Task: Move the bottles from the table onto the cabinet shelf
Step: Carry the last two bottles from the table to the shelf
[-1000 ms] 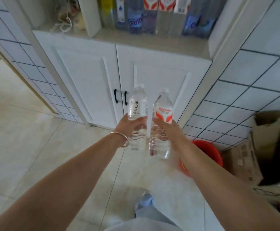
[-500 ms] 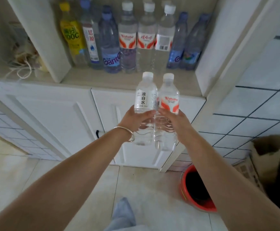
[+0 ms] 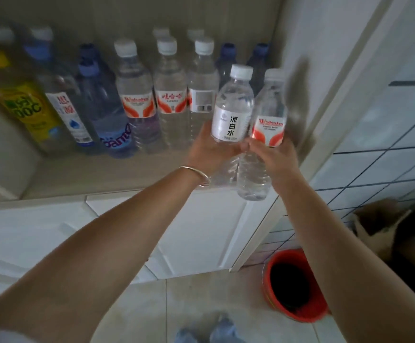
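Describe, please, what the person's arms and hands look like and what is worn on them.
Both forearms are bare, with no sleeves or gloves in view. The left hand has a thin, plain metal bangle on its wrist, silvery and open-ended. The right hand and its wrist carry nothing; no rings show on either hand.

The cabinet shelf [image 3: 107, 174] carries a row of upright bottles [image 3: 137, 100] along its back: yellow at the left, blue ones, then clear white-capped ones. Its front strip lies bare.
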